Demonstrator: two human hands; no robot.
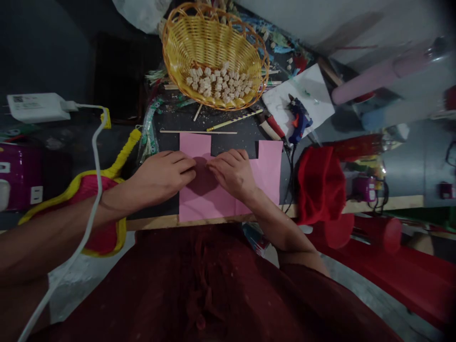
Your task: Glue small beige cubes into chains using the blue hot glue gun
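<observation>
A sheet of pink paper [217,204] with a cut-out notch in its far edge lies on the dark table, its near edge at the wooden rim. My left hand [166,173] rests over the paper's left side, palm down, fingers bent together. Close by on the right, my right hand [233,173] is over the middle of the sheet with its fingers curled in a pinch. The fingertips of both hands face each other, a small gap apart. Whatever they pinch, if anything, is hidden or too small to make out.
Beyond the paper are a thin stick [199,132], a pencil [235,119] and a yellow basket [213,42] of small pale pieces. Pliers [272,126] and a blue glue gun [299,118] lie right. A white cable [96,161] crosses above my left forearm; red cloth [320,183] lies right.
</observation>
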